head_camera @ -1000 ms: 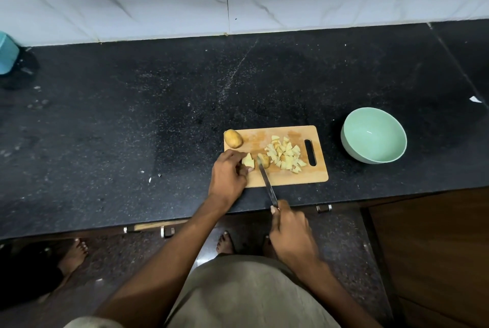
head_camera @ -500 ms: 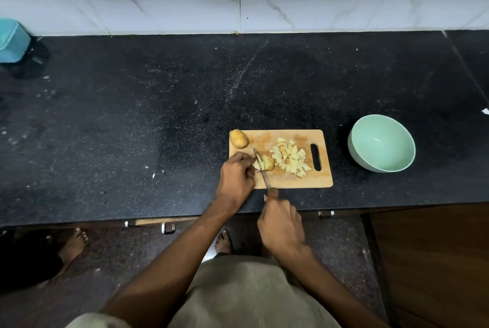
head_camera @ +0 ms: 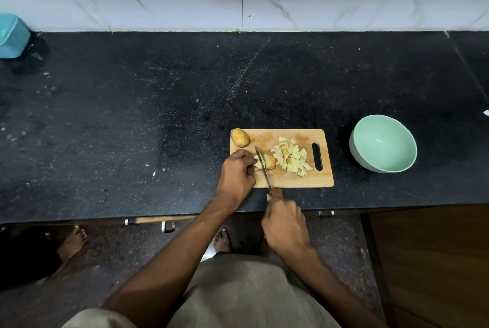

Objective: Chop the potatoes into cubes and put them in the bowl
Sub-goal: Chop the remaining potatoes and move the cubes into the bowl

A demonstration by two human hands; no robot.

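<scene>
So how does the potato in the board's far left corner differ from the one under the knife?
The corner potato is whole, with its skin unbroken; the potato under the knife is a part-cut piece with pale flesh showing. The corner potato lies untouched and apart, while the left hand holds the cut one against the blade of the knife, gripped by the right hand. Both sit on the cutting board, neither in the bowl.

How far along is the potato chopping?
Done: a pile of cubes sits on the cutting board. In hand: left hand steadies a potato piece, right hand holds the knife on it. Left: one whole potato; the bowl is empty.
</scene>
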